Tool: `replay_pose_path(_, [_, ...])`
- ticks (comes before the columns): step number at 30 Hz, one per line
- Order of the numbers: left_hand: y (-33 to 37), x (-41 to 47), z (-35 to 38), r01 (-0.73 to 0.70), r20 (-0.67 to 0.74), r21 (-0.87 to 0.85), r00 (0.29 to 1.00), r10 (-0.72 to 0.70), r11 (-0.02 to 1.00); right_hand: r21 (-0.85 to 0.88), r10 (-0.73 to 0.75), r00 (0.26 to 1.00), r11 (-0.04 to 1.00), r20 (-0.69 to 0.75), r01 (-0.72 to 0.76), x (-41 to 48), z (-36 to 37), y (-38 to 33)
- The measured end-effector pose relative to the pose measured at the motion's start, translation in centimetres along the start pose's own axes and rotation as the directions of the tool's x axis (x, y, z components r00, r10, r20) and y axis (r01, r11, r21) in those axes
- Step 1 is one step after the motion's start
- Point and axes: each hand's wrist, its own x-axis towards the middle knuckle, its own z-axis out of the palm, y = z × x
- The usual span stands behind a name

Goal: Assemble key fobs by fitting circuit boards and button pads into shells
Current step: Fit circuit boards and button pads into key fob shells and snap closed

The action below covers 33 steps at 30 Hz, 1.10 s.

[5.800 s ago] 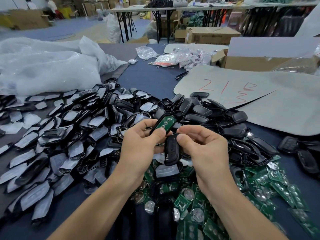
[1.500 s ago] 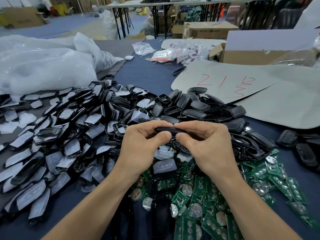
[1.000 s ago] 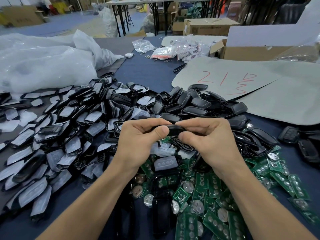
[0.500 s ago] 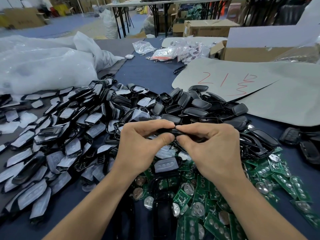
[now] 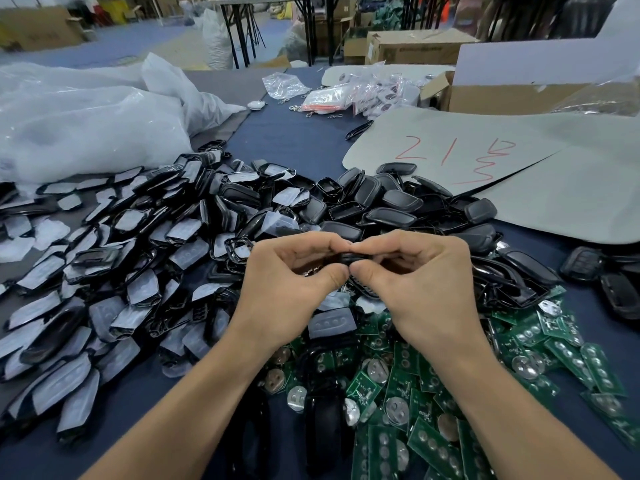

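1. Dark blue cloth covers the table (image 5: 304, 133). Behind it I see a workshop with folding tables and cardboard boxes (image 5: 415, 46).
2. Three heaps lie on the cloth: shells with pale film (image 5: 138, 254) at the left, plain black shells (image 5: 398, 206) in the far middle, and green circuit boards (image 5: 433, 445) near the person at the right.
3. Both hands meet above the heaps. The left hand (image 5: 287, 282) pinches one end of a black key fob (image 5: 349, 256), with the thumb below and the fingers curled over the top. The right hand (image 5: 422, 282) pinches the other end in the same way, and the two thumbs almost touch.
4. The key fob lies horizontal and edge-on to the camera, so only a thin dark strip shows between the fingertips.
5. Some seconds ago the left hand held a green board beside an open shell. Now no board is visible in either hand, and the thumbs have come closer together than half a second ago.
6. My judgement is that the board sits inside and the hands are squeezing the halves shut. Whether the seam is fully closed cannot be seen. If it is, this piece is nearly done.
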Motion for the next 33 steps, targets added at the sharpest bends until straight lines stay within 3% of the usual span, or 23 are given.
replay_pose_path(4, [0.2, -0.17, -0.03, 0.015, -0.037, -0.028, 0.999, -0.016, 0.999, -0.005, -0.023, 1.0, 1.0, 0.007, 0.023, -0.03, 0.03, -0.1])
replay_pose_path(8, [0.6, 0.04, 0.03, 0.089, -0.055, -0.244, 0.993, -0.106, 0.966, 0.078, 0.0, 0.999, 0.997, 0.036, -0.003, 0.37, -0.16, 0.02])
replay_pose_path(11, [0.7, 0.14, 0.11, 0.153, -0.025, -0.362, 0.984, -0.174, 0.919, 0.024, 0.009, 0.998, 1.0, 0.06, -0.01, 0.43, -0.03, 0.4])
replay_pose_path(18, [0.69, 0.01, 0.26, 0.062, -0.036, -0.255, 0.997, -0.074, 0.965, -0.008, 0.018, 1.0, 1.0, -0.001, -0.018, 0.36, 0.04, 0.69])
replay_pose_path(23, [0.76, -0.09, 0.15, 0.083, -0.084, -0.174, 0.992, -0.098, 0.981, -0.012, 0.076, 0.997, 0.997, 0.023, -0.076, 0.41, -0.02, 0.62])
replay_pose_path(25, [0.81, 0.06, 0.07, 0.164, -0.107, -0.284, 0.974, -0.201, 0.945, -0.005, 0.119, 0.991, 0.993, 0.066, -0.119, 0.39, 0.1, 0.53])
replay_pose_path(28, [0.81, 0.39, 0.25, 0.292, -0.059, -0.601, 0.912, -0.406, 0.744, -0.006, 0.155, 0.978, 0.988, 0.142, -0.155, 0.33, 0.42, 0.59])
replay_pose_path(30, [0.84, 0.44, 0.48, 0.325, -0.012, -0.694, 0.887, -0.462, 0.642, 0.025, 0.16, 0.979, 0.986, 0.128, -0.164, 0.26, 0.64, 0.68])
replay_pose_path(33, [0.8, 0.35, 0.63, 0.321, 0.009, -0.65, 0.91, -0.415, 0.689, 0.124, 0.152, 0.988, 0.98, 0.023, -0.154, 0.33, 0.6, 0.68])
